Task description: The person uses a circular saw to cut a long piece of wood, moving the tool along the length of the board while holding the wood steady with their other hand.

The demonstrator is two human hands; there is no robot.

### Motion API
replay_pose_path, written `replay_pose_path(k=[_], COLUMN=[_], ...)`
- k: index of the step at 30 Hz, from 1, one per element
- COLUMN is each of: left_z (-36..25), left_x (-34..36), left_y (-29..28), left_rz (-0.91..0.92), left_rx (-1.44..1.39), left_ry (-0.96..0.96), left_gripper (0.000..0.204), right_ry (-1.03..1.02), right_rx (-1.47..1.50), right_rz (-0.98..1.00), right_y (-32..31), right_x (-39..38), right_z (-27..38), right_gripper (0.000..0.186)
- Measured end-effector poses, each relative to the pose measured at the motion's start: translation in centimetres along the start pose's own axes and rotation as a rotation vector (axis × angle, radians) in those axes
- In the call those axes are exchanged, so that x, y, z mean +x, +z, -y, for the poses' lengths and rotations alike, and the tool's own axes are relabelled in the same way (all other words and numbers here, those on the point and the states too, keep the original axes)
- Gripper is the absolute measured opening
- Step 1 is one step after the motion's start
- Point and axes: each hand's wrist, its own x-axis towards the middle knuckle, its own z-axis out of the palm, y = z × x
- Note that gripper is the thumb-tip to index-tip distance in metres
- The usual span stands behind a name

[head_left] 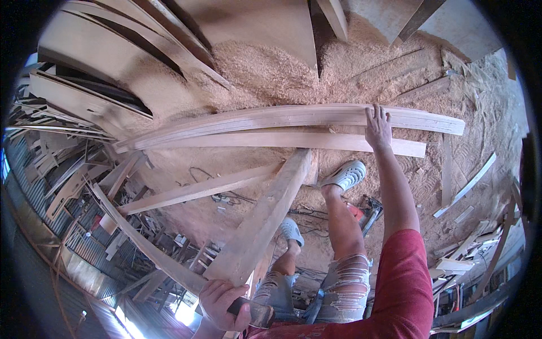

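My right hand (378, 127) grips the top edge of a long bundle of pale wooden strips (316, 116), fingers bent over it toward its right end. A separate pale board (248, 141) lies just below the bundle, and a thick, weathered beam (265, 209) runs from under them toward me. Low in the view my left hand (228, 302) is closed around a dark tool with a metal part (259, 313), partly hidden by my fingers, beside the beam's near end and a narrow curved plank (164, 260).
Large panels (259, 28) lean along the top above heaped sawdust (254, 73). Scrap wood piles (51, 141) fill the left, more offcuts (457, 265) the lower right. Cables and a red power tool (355, 212) lie near my feet (344, 175). Another cross beam (203, 186) slants leftward.
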Motion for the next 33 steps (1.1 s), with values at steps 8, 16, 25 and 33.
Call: replay_pose_path(k=[8,16,25,33], left_z=[-0.1,-0.8,-1.4,-0.5], left_x=[0.1,-0.2,-2.2,-2.7], left_y=[-0.3,-0.5,0.1,0.1], left_rz=[0.017,-0.035,-0.05,-0.121], left_rx=[-0.029,-0.11,-0.158,-0.147], left_ry=[-0.004,0.035,-0.015,-0.036], left_gripper=[0.024,0.029,0.024,0.026], right_ry=[0.041,-0.215,-0.193,-0.244], right_rx=[-0.18,-0.027,0.33,0.2], right_rz=[0.084,0.255,0.342,0.176], right_y=[4.7,-5.8,-36.1,-60.4], right_x=[3.4,-1.8,-16.6,-26.3], right_z=[0.9,-1.5,2.6,10.5], right_gripper=[0.046,0.036,0.067,0.048])
